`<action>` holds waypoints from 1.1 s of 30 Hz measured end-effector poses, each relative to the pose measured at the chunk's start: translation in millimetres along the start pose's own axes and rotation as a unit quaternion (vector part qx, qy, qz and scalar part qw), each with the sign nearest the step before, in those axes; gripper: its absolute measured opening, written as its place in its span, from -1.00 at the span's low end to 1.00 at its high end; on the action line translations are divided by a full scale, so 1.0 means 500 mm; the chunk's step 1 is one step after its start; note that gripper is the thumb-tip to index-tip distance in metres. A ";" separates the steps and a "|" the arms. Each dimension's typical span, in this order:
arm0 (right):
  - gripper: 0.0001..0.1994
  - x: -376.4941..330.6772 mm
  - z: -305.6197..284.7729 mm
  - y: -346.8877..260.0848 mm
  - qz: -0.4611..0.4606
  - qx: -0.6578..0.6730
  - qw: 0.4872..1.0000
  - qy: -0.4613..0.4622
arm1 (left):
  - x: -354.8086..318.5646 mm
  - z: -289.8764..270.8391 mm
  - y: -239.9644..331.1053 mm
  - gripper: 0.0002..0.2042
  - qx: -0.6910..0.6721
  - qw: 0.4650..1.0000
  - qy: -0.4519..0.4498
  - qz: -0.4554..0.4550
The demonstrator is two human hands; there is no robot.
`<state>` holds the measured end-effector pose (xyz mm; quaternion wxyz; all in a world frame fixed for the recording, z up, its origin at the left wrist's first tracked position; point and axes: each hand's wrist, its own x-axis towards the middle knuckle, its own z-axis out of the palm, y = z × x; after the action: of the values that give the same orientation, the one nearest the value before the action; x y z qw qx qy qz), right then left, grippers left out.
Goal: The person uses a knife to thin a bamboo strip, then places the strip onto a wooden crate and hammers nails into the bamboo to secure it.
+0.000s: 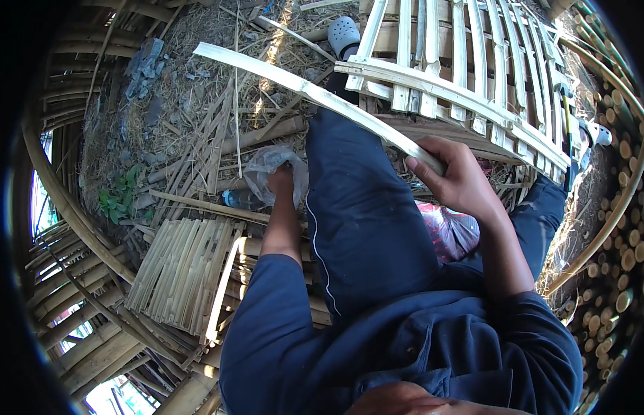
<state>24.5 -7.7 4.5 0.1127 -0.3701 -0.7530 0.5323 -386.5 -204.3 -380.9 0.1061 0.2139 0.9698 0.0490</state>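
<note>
My right hand (pixel 457 173) is closed around the near end of a long pale bamboo strip (pixel 301 86), which reaches up and to the left across my leg. Down at my left side, my left hand (pixel 280 181) is inside a clear plastic bag (pixel 262 173); its fingers are hidden by the plastic and the angle. A bottle (pixel 240 199) lies beside the bag. In front of my knees rests a slatted bamboo panel (pixel 467 83), its slats joined by a curved crosspiece along the near edge. A hammer (pixel 565 104) hangs or leans at the panel's right side.
Flat bamboo slats (pixel 184 270) lie stacked at the left on a bamboo bench. Loose sticks and straw cover the ground (pixel 177 104). Cut bamboo poles (pixel 623 263) are piled at the far right. A red patterned bundle (pixel 450 232) sits between my legs.
</note>
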 end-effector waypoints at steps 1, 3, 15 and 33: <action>-0.69 -0.001 0.002 0.010 -0.011 -0.008 1.000 0.003 | -0.002 0.000 0.005 -0.66 -0.016 1.000 0.009 -0.005; -0.69 -0.008 0.008 0.020 -0.036 -0.012 0.999 0.007 | 0.001 -0.011 0.009 -0.65 -0.048 0.998 0.032 -0.017; -0.79 -0.040 0.036 0.014 -0.154 0.010 0.987 0.053 | -0.123 -0.322 0.037 -0.78 -0.425 0.903 -0.042 0.043; -0.53 0.003 0.059 -0.079 -0.204 -0.028 0.975 0.083 | -0.452 -0.800 0.137 -0.88 -0.841 0.390 0.039 0.373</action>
<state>-10.4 -34.3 27.0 0.2706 -0.2541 -0.8156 0.4438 -249.5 -258.4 59.3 0.1656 0.3543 0.2616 0.8824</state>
